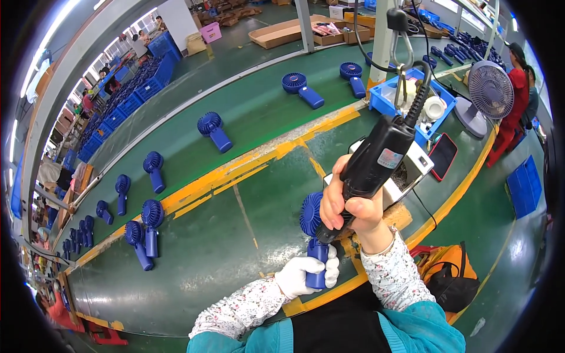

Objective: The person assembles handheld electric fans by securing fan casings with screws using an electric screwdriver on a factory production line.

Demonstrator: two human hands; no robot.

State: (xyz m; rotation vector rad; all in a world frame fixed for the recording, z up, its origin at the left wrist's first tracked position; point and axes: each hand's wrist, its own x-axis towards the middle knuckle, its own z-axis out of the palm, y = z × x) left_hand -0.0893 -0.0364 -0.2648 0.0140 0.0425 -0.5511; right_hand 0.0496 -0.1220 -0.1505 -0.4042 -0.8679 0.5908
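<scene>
Gripping a blue fan (313, 235) left-handed (306, 273), right hand (347, 203) clenches a black screwdriver (376, 159) near bench edge.

My green worktop (223, 247) has yellow stripes (235, 170) across it. Blue handheld fans (215, 132) lie scattered on it. A blue bin (382, 100) and a phone (442, 156) sit at my right.

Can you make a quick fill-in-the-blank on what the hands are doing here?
1. The left hand wears a white ____.
2. The right hand grips a black electric screwdriver hung by a coiled ____ from above.
3. The small handheld fan in the left hand is ____ in colour.
4. More fans lie on the ____ conveyor belt.

Missing words: glove; cable; blue; green
</scene>
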